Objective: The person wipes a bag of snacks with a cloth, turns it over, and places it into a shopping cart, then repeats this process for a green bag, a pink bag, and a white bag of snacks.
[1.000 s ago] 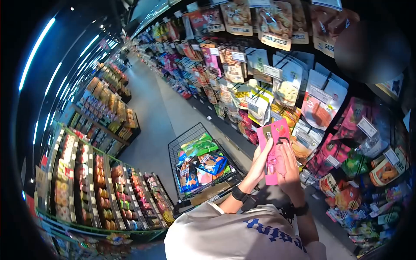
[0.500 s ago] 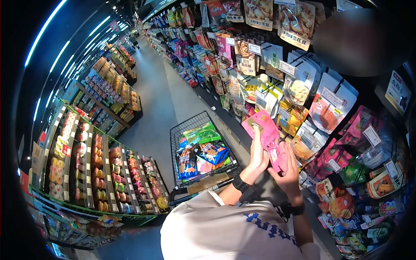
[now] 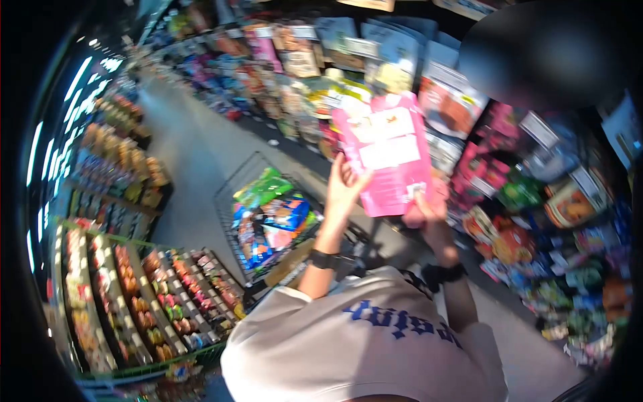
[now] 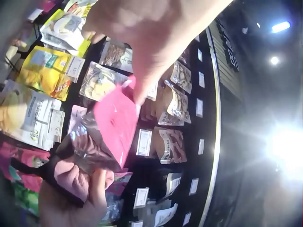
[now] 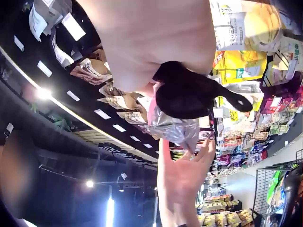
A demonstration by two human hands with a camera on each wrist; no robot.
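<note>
Both hands hold a pink snack bag (image 3: 394,184) upright in front of the chest, its white label panels facing me in the head view. At its left edge my left hand (image 3: 341,193) grips it, the thumb lying across the front. My right hand (image 3: 427,213) pinches the lower right corner, thumb in front. From the left wrist the bag (image 4: 116,123) shows a pink face and a shiny silvery part. A black strap (image 5: 184,97) lies across the right hand.
A wire shopping cart (image 3: 231,201) stands to the left, with green and blue snack packs (image 3: 264,187) inside. Hanging bags crowd the rack (image 3: 462,107) ahead and to the right. Sloped shelves of small packs (image 3: 140,301) line the left side, and an aisle floor (image 3: 184,144) runs between.
The pink bag has been raised and turned so its labelled side faces me. Both hands have moved up and left with it in the head view, and the view has swung right.
</note>
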